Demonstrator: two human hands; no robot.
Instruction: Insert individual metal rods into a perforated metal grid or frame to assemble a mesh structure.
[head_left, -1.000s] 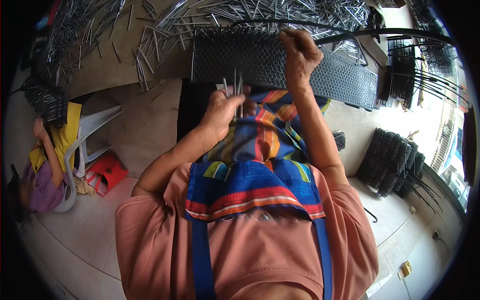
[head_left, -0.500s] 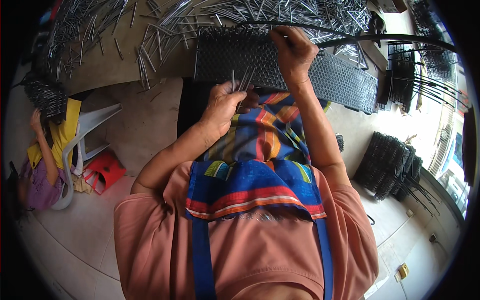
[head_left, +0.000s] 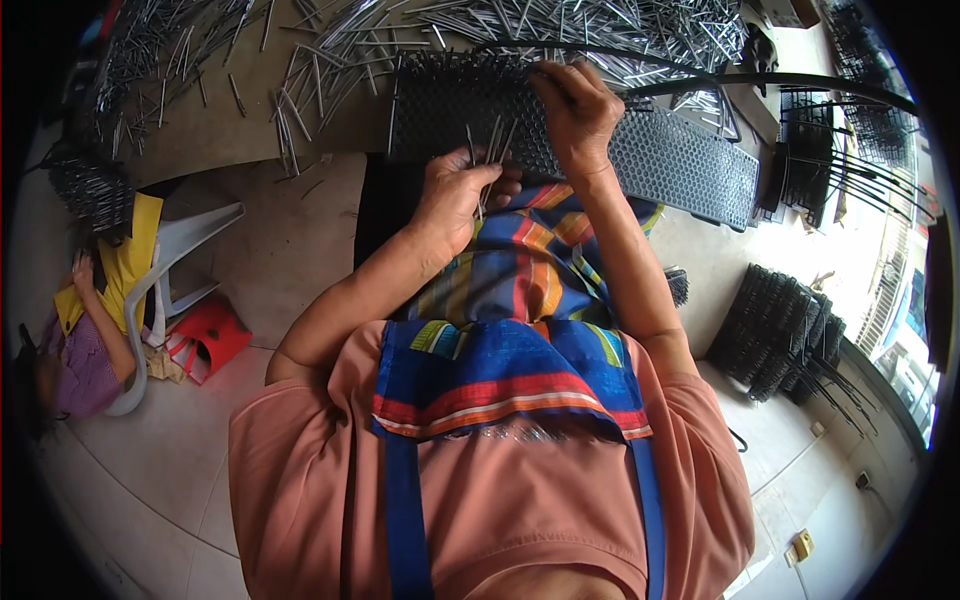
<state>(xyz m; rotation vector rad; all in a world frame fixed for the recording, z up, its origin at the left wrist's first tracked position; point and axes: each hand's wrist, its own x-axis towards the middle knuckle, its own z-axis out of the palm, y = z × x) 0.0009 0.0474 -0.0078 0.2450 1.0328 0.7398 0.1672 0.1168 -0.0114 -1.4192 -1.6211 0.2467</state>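
My left hand is closed round a few thin metal rods, whose ends stick up past the thumb. It sits in front of the near edge of a long black tray pierced with rows of small holes. Many short rods stand upright in the tray's far left part. Over the tray's middle, beside those standing rods, my right hand is pinched with its fingertips pointing down and left. Whatever its fingers hold is hidden from view.
Loose metal rods lie heaped on the table beyond the tray. A black curved bar runs above the tray to the right. Black racks stand stacked on the floor. To the left, another person sits beside a red bag.
My right hand has shifted slightly left and down over the tray. The rods in my left hand have fanned differently. The other person's hand has moved lower.
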